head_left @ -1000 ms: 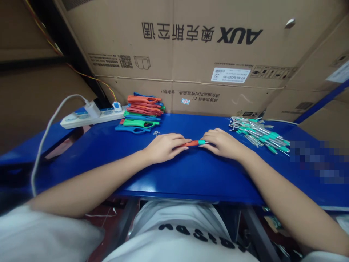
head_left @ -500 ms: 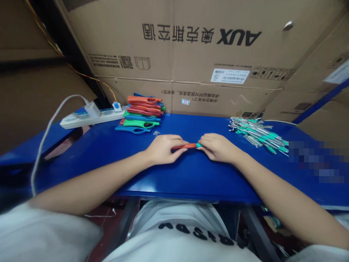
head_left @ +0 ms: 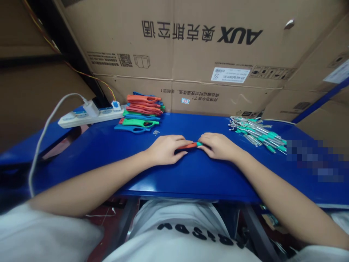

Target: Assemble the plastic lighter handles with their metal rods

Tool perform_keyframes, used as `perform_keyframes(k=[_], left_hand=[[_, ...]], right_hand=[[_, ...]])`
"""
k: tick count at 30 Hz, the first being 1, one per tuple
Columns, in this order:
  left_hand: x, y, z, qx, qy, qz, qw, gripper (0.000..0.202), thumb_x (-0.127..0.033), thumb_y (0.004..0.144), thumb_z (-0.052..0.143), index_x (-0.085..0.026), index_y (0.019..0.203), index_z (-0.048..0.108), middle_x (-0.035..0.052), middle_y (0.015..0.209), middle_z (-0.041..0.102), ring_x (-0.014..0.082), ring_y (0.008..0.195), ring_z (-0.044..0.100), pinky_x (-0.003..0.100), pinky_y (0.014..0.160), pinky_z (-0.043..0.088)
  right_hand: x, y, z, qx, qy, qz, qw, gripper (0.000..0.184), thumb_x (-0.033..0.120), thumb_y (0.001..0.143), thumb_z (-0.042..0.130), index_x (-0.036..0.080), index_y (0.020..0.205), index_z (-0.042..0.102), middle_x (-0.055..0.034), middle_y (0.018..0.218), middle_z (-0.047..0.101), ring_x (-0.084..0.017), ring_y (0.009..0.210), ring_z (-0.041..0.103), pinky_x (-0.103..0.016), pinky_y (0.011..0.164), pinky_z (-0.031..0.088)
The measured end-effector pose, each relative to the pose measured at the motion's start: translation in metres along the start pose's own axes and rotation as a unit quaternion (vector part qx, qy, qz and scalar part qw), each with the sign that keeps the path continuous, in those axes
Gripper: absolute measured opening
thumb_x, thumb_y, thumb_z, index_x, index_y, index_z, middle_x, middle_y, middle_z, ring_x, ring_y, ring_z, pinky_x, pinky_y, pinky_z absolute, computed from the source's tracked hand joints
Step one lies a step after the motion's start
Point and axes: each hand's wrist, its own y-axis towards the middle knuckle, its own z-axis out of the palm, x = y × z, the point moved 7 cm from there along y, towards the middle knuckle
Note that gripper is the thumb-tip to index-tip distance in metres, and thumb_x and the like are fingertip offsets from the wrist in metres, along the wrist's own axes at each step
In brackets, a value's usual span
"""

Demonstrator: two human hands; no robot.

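Note:
Above the middle of the blue table (head_left: 174,178), my left hand (head_left: 165,150) is closed around an orange plastic lighter handle (head_left: 188,146), which is mostly covered by the fingers. At its right end sits a green tip piece (head_left: 199,144). The fingers of my right hand (head_left: 218,147) pinch that green piece; whatever lies inside the right palm is hidden. Left of the hands is a stack of orange, red, green and blue lighter handles (head_left: 140,122) with loop-shaped openings. On the right lies a pile of metal lighter tubes with green parts (head_left: 263,133).
Tiny pale metal bits (head_left: 156,133) lie beside the handle stack. A white power strip (head_left: 106,115) with a plugged-in charger (head_left: 91,108) and cables borders the left side. Printed cardboard (head_left: 191,51) stands upright along the back edge. A blurred patch covers the far right.
My left thumb has come slightly away from the orange handle, and the handle tilts a little more. Both hands stay in nearly the same place.

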Motion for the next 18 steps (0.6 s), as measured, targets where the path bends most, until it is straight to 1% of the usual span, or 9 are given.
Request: perform_keyframes(k=[4,6,8,10,12,13,14,16,18], left_hand=[[0.014,0.001,0.006,0.017,0.009,-0.025,1.0,0.047,-0.035,0.091,0.062,-0.023,0.137,0.059,0.0058,0.12,0.07,0.0239,0.107,0.066,0.032,0.085,0.053],[0.021,0.001,0.007,0.018,0.022,-0.039,0.999,0.046,-0.038,0.091,0.062,-0.022,0.135,0.061,0.0071,0.12,0.069,0.0249,0.108,0.065,0.034,0.086,0.053],[0.028,0.0,0.005,0.015,0.042,-0.058,0.997,0.042,-0.04,0.092,0.061,-0.022,0.129,0.064,0.0077,0.118,0.069,0.025,0.105,0.065,0.033,0.083,0.053],[0.033,-0.002,0.001,0.016,0.065,-0.078,0.995,0.036,-0.04,0.092,0.061,-0.021,0.122,0.068,0.0076,0.113,0.07,0.0249,0.102,0.065,0.032,0.079,0.053],[0.036,-0.003,-0.002,0.024,0.076,-0.1,0.992,0.033,-0.038,0.092,0.06,-0.021,0.119,0.069,0.0074,0.111,0.07,0.0249,0.101,0.065,0.032,0.078,0.053],[0.037,-0.003,-0.003,0.031,0.075,-0.109,0.991,0.033,-0.036,0.092,0.06,-0.02,0.119,0.069,0.0075,0.112,0.069,0.025,0.101,0.065,0.032,0.078,0.053],[0.037,-0.003,-0.003,0.039,0.071,-0.116,0.99,0.033,-0.035,0.092,0.06,-0.02,0.12,0.069,0.0076,0.112,0.069,0.025,0.102,0.065,0.032,0.08,0.053],[0.036,-0.002,-0.002,0.052,0.055,-0.118,0.99,0.034,-0.032,0.092,0.059,-0.019,0.122,0.068,0.0083,0.112,0.069,0.0253,0.104,0.064,0.034,0.085,0.053],[0.033,0.0,0.0,0.054,0.037,-0.112,0.992,0.034,-0.03,0.092,0.059,-0.018,0.123,0.068,0.0092,0.113,0.068,0.0261,0.104,0.063,0.037,0.09,0.052]], right_hand=[[-0.025,-0.004,0.0,0.014,0.056,0.082,0.995,0.015,0.031,0.095,0.055,0.019,0.088,0.06,-0.0061,0.084,0.065,-0.019,0.073,0.057,-0.029,0.065,0.04],[-0.036,-0.007,0.002,0.031,0.077,0.102,0.991,0.015,0.031,0.094,0.055,0.019,0.088,0.06,-0.006,0.085,0.064,-0.018,0.072,0.057,-0.029,0.065,0.042],[-0.046,-0.012,-0.001,0.038,0.094,0.123,0.987,0.017,0.035,0.093,0.057,0.018,0.094,0.061,-0.0074,0.089,0.065,-0.019,0.077,0.06,-0.03,0.069,0.046],[-0.061,-0.021,-0.011,0.046,0.08,0.166,0.982,0.025,0.039,0.09,0.061,0.019,0.104,0.063,-0.0101,0.098,0.067,-0.022,0.086,0.062,-0.033,0.075,0.049],[-0.083,-0.044,-0.024,0.08,0.019,0.249,0.965,0.028,0.041,0.086,0.065,0.019,0.104,0.065,-0.0131,0.102,0.068,-0.026,0.09,0.064,-0.037,0.077,0.05],[-0.097,-0.062,-0.031,0.109,-0.017,0.307,0.945,0.023,0.039,0.085,0.065,0.018,0.096,0.066,-0.0139,0.097,0.069,-0.027,0.087,0.064,-0.038,0.075,0.049],[-0.113,-0.086,-0.038,0.146,-0.048,0.376,0.914,0.018,0.036,0.084,0.063,0.018,0.085,0.065,-0.0145,0.09,0.068,-0.028,0.082,0.064,-0.039,0.072,0.049],[-0.139,-0.143,-0.047,0.211,-0.063,0.487,0.845,0.016,0.031,0.083,0.059,0.02,0.071,0.06,-0.0137,0.08,0.067,-0.029,0.075,0.065,-0.038,0.067,0.047],[-0.158,-0.198,-0.057,0.195,-0.071,0.564,0.799,0.014,0.032,0.078,0.062,0.022,0.07,0.057,-0.0131,0.081,0.065,-0.033,0.08,0.066,-0.041,0.069,0.048]])
